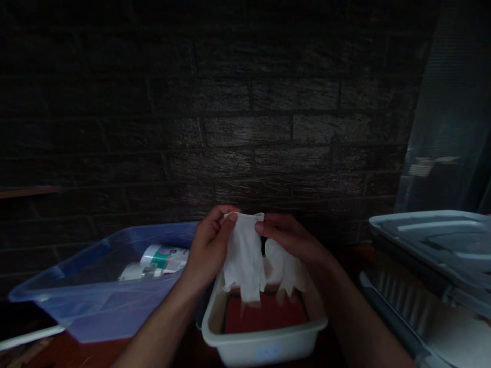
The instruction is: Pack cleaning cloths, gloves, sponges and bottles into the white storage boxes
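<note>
A white disposable glove (245, 255) hangs fingers-down between my hands, its cuff stretched flat at the top. My left hand (210, 240) pinches the cuff's left corner between thumb and fingers. At the right corner, the thumb and fingers of my right hand (286, 235) are closed on the same cuff. A second white glove (286, 268) dangles below my right hand, apparently held by it too; its upper part is hidden. Both gloves hang over a cream plastic tub (264, 341) with a flat red surface (264, 314) inside.
To the left stands a translucent blue bin (103, 312) with a white labelled container (164, 258) lying in it. A dish rack (399, 301) and a pale lid (441, 232) are at the right. Behind everything rises a dark brick wall (245, 128).
</note>
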Motion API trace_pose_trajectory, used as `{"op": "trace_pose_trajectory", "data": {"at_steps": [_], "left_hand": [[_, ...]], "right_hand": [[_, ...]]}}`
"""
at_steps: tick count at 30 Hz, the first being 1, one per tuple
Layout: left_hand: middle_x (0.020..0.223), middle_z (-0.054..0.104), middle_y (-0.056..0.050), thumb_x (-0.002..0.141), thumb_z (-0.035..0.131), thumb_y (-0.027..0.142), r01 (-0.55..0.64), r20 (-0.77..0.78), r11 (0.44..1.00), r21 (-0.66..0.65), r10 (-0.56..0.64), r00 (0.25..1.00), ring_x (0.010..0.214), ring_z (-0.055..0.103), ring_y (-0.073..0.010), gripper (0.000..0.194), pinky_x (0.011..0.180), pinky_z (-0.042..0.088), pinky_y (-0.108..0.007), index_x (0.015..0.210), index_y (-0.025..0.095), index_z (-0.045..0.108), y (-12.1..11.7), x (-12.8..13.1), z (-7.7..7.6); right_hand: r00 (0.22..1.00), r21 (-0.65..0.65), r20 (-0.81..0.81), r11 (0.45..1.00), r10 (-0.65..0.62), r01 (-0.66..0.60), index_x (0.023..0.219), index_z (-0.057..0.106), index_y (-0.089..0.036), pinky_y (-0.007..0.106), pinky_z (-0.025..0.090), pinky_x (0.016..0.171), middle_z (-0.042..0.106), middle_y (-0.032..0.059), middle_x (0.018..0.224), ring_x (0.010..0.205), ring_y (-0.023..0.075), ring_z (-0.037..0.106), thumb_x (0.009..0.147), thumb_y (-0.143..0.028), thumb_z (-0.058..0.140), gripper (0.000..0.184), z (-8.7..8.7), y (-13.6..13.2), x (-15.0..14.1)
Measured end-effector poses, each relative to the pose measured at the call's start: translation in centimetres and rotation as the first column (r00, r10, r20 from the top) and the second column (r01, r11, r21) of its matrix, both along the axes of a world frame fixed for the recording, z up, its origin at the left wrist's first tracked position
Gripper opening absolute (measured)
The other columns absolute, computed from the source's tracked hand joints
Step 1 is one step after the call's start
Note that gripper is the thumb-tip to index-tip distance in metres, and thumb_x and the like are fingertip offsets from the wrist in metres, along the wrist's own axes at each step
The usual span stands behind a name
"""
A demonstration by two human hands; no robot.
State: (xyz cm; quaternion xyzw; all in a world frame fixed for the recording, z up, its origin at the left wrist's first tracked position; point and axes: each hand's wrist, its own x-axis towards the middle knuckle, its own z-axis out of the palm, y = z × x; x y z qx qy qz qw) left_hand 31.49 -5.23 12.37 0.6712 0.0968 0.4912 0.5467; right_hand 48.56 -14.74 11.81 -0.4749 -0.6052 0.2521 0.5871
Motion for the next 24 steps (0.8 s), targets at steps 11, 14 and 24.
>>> {"op": "trace_pose_trajectory", "data": {"at_steps": [11,14,24], "left_hand": [[0.101,0.078,-0.010,0.086,0.077,0.031,0.363,-0.035,0.882,-0.300,-0.391,0.920,0.084,0.073,-0.0182,0.031,0.079,0.057,-0.026,0.112,0.015,0.072,-0.1,1.2,-1.0],[0.093,0.079,-0.013,0.085,0.078,0.030,0.382,-0.079,0.847,-0.369,-0.438,0.896,0.077,0.074,-0.0188,0.025,0.076,0.058,-0.026,0.099,0.010,0.076,0.2,1.6,-1.5],[0.085,0.078,-0.007,0.076,0.083,0.036,-0.009,0.063,0.949,-0.315,0.030,0.998,0.070,0.072,-0.0208,0.030,0.068,0.055,-0.029,0.095,0.015,0.074,3.0,1.2,-1.6]], "right_hand": [[0.955,0.131,-0.295,0.990,-0.008,0.048,0.070,0.073,-0.017,0.025,0.040,0.057,0.067,-0.0013,0.066,0.056,0.0108,0.054,0.077,-0.043,0.083,0.029,-0.3,0.4,0.2],[0.943,0.112,-0.331,0.991,-0.031,0.072,0.077,0.075,-0.017,0.025,0.042,0.060,0.068,-0.0005,0.071,0.061,0.0117,0.057,0.077,-0.044,0.083,0.028,0.2,0.1,-0.4],[0.914,0.039,-0.389,0.989,-0.116,0.142,0.107,0.067,-0.024,0.027,0.046,0.070,0.069,-0.0012,0.094,0.080,0.0154,0.062,0.058,-0.016,0.086,0.053,0.1,-1.0,-0.2]]}}
